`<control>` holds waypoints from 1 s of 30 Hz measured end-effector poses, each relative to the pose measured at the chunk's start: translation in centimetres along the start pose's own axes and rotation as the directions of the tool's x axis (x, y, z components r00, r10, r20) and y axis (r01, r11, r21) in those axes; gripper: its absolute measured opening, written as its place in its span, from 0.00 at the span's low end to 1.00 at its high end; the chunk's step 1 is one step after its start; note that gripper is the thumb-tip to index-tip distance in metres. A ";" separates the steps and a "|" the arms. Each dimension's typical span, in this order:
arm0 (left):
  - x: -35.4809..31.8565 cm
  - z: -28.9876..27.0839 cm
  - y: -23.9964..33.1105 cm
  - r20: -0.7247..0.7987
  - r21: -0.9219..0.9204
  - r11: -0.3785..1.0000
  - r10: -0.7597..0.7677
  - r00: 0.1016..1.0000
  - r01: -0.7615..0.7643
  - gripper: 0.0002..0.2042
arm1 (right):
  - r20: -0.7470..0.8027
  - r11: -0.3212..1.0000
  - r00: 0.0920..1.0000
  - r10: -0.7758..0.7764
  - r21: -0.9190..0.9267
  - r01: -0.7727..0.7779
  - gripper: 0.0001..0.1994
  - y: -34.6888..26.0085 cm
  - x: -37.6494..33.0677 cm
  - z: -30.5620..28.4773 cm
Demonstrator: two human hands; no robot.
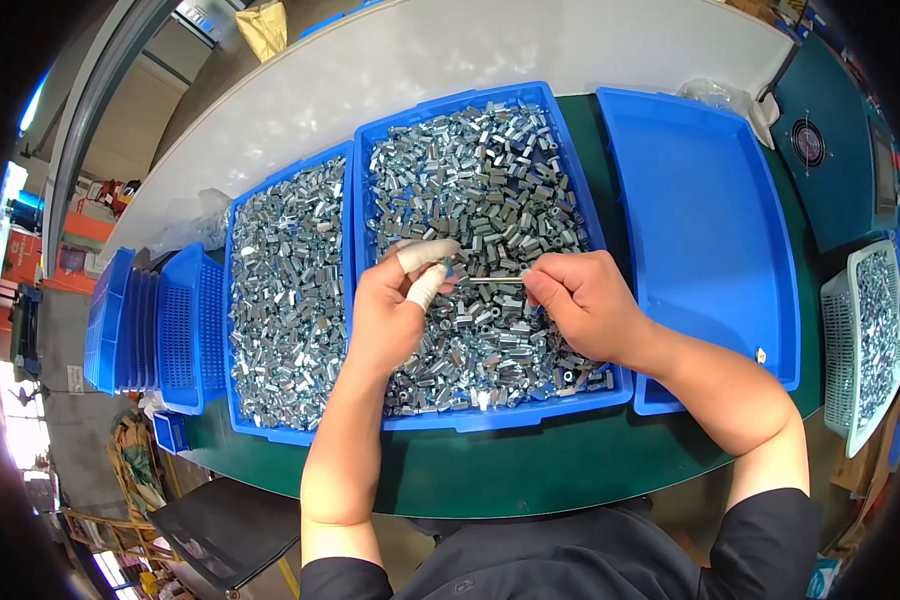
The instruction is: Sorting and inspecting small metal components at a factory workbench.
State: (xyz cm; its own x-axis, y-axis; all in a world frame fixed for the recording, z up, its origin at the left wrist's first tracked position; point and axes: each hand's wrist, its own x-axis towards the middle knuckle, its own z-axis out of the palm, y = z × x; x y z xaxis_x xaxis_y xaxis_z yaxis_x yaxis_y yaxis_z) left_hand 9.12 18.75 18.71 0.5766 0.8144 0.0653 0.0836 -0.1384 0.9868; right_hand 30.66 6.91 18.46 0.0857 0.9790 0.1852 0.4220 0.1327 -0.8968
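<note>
Pinching a small metal part (460, 271) between thumb and fingers, two of them in white wrapping (426, 288), the left hand (390, 305) is, in the head view, above a middle tray (450, 97). The right hand (582, 300) has its fingers closed on a thin metal rod (496, 280), which points to this part; whether its tip is already inside, I cannot tell. Under both hands the tray is full of loose metal pieces (510, 345), and the tray left of the hands (270, 430) is also full. To the right of the hands, a blue tray (705, 230) shows only one small pale piece (760, 355); farther right, a pale green basket (838, 340) holds similar pieces. In my judgement, this one part is in the middle of handling and very many remain; how many are finished, the view does not show.
</note>
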 end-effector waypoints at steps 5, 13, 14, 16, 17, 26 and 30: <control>-0.4 0.5 0.6 0.056 -0.119 0.990 -0.069 0.996 0.075 0.10 | -0.009 1.000 1.000 -0.023 -0.007 0.023 0.13 0.3 0.0 0.1; -0.6 0.4 0.2 -0.011 -0.134 0.991 -0.004 1.000 0.003 0.08 | -0.007 0.999 1.000 -0.030 -0.020 0.030 0.13 0.2 0.1 0.2; -0.5 0.4 0.2 0.016 -0.151 0.988 -0.006 1.000 0.008 0.08 | -0.010 0.999 1.000 -0.030 -0.020 0.029 0.13 0.2 0.1 0.2; -0.6 0.8 0.2 0.035 -0.145 0.989 -0.006 0.999 0.011 0.08 | -0.019 0.999 0.999 -0.034 -0.014 0.034 0.13 0.2 0.1 0.1; -0.6 1.0 0.3 0.054 -0.136 0.991 -0.007 0.999 0.014 0.08 | -0.028 0.999 0.999 -0.039 -0.006 0.039 0.13 0.2 0.0 0.1; -0.6 0.6 0.5 0.235 -0.219 0.947 -0.181 0.955 0.233 0.03 | -0.040 0.978 0.982 -0.184 -0.104 0.179 0.10 0.0 -0.1 0.4; -0.6 0.7 0.6 0.267 -0.253 0.911 -0.259 0.928 0.327 0.02 | -0.058 0.947 0.961 -0.270 -0.198 0.254 0.08 -0.1 -0.4 0.7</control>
State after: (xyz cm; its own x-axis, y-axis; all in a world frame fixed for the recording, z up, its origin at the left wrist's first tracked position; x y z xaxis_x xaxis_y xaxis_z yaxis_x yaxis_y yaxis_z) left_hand 9.39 17.79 19.12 0.7309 0.6411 -0.2341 0.0589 0.2825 0.9574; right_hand 30.00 6.61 18.19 0.0204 0.8963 0.4430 0.5997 0.3435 -0.7227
